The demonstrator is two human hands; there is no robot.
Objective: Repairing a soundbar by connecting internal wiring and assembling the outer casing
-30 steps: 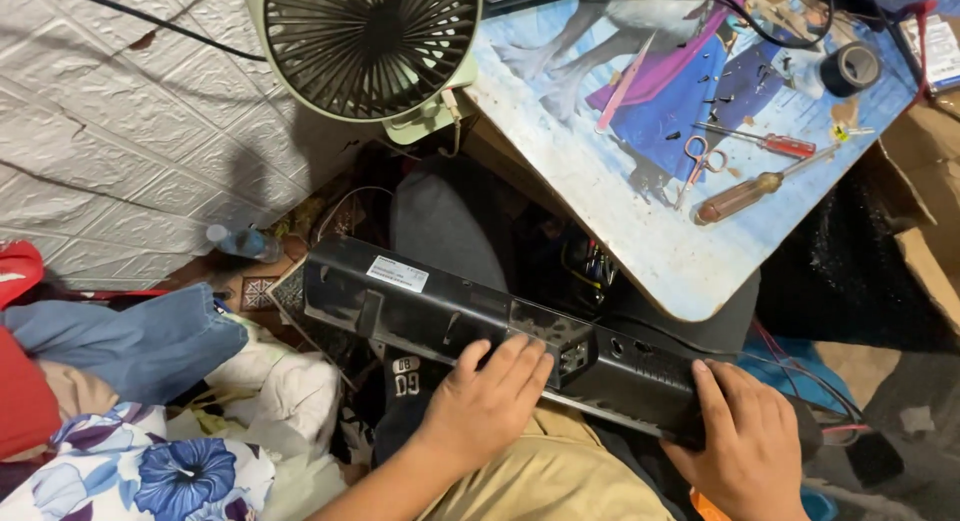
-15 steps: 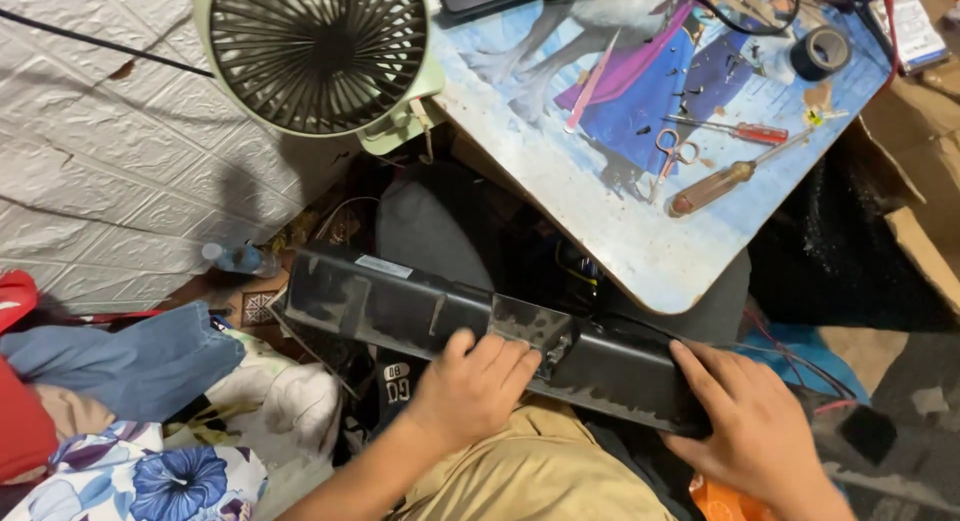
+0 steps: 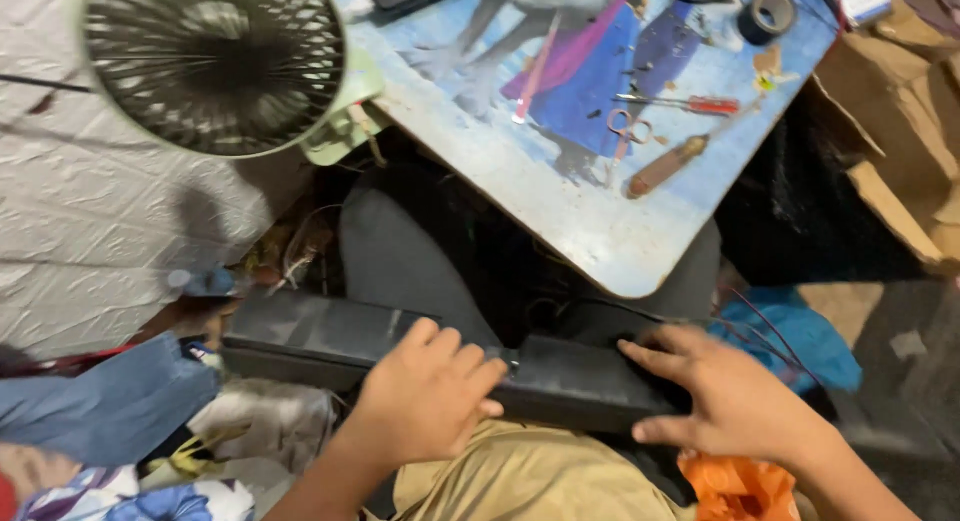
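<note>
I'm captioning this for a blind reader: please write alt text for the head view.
Both hands, left hand and right hand, rest on a long black bar-shaped device across the person's lap. Beyond it, a small table holds scissors and screwdrivers, beside a fan.

Little open room here. The low table overhangs just above the long black device, leaving only a dark, narrow gap between them. A green fan blocks the upper left; blue cloth crowds the device's left end, cardboard walls the right. Scissors and screwdrivers clutter the tabletop.
</note>
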